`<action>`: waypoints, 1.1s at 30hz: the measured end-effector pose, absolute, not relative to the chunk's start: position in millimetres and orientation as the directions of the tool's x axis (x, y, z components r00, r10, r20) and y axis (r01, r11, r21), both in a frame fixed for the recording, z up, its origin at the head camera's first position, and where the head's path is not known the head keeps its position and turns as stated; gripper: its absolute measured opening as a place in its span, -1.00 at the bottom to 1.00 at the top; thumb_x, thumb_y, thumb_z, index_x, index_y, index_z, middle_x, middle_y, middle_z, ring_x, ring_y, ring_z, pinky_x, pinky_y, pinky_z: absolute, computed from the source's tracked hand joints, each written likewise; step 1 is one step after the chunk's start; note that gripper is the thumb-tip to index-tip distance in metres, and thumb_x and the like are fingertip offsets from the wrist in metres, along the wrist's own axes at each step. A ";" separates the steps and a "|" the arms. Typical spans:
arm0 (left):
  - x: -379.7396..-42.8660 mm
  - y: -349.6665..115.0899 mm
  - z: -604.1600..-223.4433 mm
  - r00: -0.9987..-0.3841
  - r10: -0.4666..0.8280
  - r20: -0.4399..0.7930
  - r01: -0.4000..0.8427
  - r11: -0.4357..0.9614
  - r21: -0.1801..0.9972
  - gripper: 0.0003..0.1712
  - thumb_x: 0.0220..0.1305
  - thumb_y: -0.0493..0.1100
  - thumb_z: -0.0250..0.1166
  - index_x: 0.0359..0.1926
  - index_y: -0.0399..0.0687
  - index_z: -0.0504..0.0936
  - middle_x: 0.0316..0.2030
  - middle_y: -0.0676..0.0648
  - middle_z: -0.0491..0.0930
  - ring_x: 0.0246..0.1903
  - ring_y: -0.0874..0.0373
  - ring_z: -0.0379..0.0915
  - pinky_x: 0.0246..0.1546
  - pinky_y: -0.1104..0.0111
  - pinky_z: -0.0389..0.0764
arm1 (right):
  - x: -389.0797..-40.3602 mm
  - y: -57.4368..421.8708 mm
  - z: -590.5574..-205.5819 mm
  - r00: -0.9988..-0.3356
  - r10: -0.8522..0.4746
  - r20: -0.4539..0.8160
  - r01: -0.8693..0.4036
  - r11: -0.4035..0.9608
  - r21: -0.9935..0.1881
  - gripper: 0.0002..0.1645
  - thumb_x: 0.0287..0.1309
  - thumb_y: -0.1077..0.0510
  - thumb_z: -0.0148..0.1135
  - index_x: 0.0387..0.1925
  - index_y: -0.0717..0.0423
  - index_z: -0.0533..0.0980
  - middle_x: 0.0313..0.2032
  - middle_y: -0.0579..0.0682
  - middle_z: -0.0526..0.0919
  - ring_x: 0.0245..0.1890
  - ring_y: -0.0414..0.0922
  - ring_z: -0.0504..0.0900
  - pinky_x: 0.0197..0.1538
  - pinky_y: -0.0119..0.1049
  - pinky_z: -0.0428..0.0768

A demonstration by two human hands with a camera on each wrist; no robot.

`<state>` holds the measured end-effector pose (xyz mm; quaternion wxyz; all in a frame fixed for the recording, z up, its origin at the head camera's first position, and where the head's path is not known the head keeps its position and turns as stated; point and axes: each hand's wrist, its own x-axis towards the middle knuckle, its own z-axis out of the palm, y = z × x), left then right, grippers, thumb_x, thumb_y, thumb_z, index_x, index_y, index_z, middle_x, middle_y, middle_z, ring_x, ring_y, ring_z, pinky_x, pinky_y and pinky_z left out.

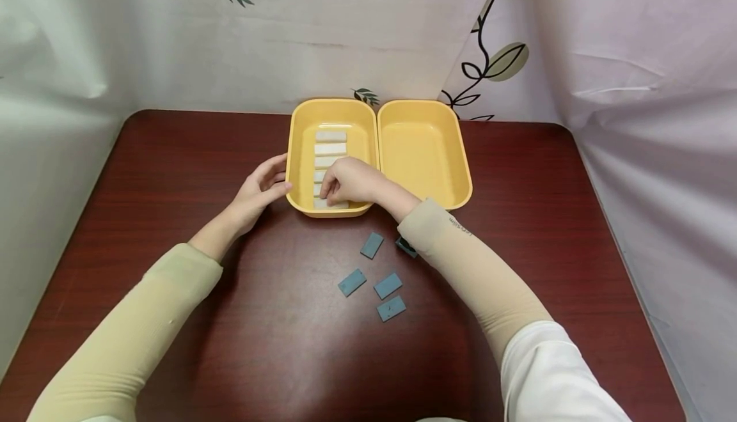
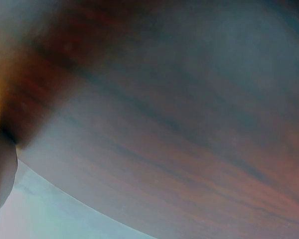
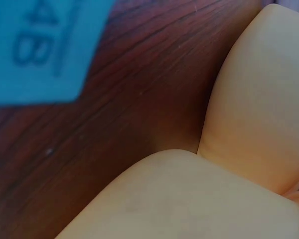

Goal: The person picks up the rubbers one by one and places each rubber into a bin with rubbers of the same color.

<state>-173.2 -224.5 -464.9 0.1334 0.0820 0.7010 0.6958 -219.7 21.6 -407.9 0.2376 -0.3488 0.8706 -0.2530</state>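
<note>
An opened yellow box (image 1: 332, 214) stands at the back of the table, in two halves side by side. Several flat white blocks (image 1: 331, 149) lie in a column inside its left half. My right hand (image 1: 352, 182) reaches in over this half and pinches the nearest white block with curled fingers; the fingertips partly cover it. From outside, my left hand (image 1: 259, 188) touches the box's left wall, thumb at the rim and fingers relaxed. Several blue rectangular pieces (image 1: 352, 282) lie on the table in front. Close up in the right wrist view, one blue piece (image 3: 45, 64) bears the print "4B".
The box's right half (image 1: 423, 166) shows a bare floor. One dark blue piece (image 1: 406, 247) is partly hidden under the right forearm. The reddish-brown table (image 1: 276, 345) is bordered by white curtains (image 1: 345, 38) with leaf prints at the back and sides.
</note>
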 end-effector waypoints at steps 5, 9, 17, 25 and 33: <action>-173.2 -224.0 -464.8 -0.951 0.302 -0.070 -0.068 0.017 0.998 -0.23 0.54 -0.39 0.14 0.66 -0.23 0.11 0.53 -0.25 0.24 0.23 0.32 0.42 0.22 0.60 0.54 | -219.1 21.5 -409.4 -0.654 -0.717 -0.241 -0.472 0.635 -0.612 -0.91 0.26 0.22 0.53 -0.20 0.10 0.83 -0.21 -0.01 0.87 -0.19 -0.18 0.79 -0.08 -0.43 0.70; -172.9 -223.9 -464.8 -0.950 0.303 -0.073 -0.071 0.020 0.997 -0.23 0.54 -0.39 0.14 0.66 -0.22 0.11 0.54 -0.27 0.23 0.23 0.32 0.42 0.22 0.60 0.54 | -218.4 21.3 -409.2 -0.659 -0.712 -0.243 -0.467 0.640 -0.611 -0.92 0.26 0.23 0.52 -0.20 0.09 0.83 -0.22 -0.01 0.87 -0.20 -0.19 0.78 -0.08 -0.43 0.69; -172.4 -223.8 -464.5 -0.951 0.301 -0.069 -0.066 0.022 0.998 -0.24 0.55 -0.38 0.14 0.66 -0.22 0.11 0.54 -0.25 0.23 0.25 0.32 0.40 0.23 0.61 0.52 | -216.1 20.5 -407.8 -0.678 -0.696 -0.236 -0.468 0.657 -0.591 -0.93 0.25 0.24 0.52 -0.23 0.07 0.83 -0.24 -0.02 0.86 -0.22 -0.20 0.76 -0.10 -0.43 0.66; -172.4 -223.9 -465.0 -0.951 0.304 -0.060 -0.060 0.011 0.998 -0.25 0.54 -0.39 0.14 0.65 -0.23 0.12 0.51 -0.21 0.26 0.24 0.33 0.41 0.22 0.61 0.53 | -216.1 20.9 -407.9 -0.684 -0.687 -0.244 -0.465 0.669 -0.579 -0.93 0.25 0.25 0.48 -0.25 0.07 0.82 -0.24 -0.02 0.85 -0.23 -0.21 0.75 -0.10 -0.43 0.66; -171.8 -223.8 -463.7 -0.950 0.304 -0.065 -0.064 0.013 0.998 -0.24 0.55 -0.38 0.13 0.66 -0.22 0.12 0.52 -0.23 0.26 0.23 0.33 0.42 0.21 0.61 0.55 | -216.6 20.6 -408.1 -0.684 -0.688 -0.244 -0.478 0.674 -0.563 -0.92 0.26 0.25 0.47 -0.23 0.09 0.81 -0.24 -0.03 0.85 -0.23 -0.22 0.75 -0.10 -0.45 0.65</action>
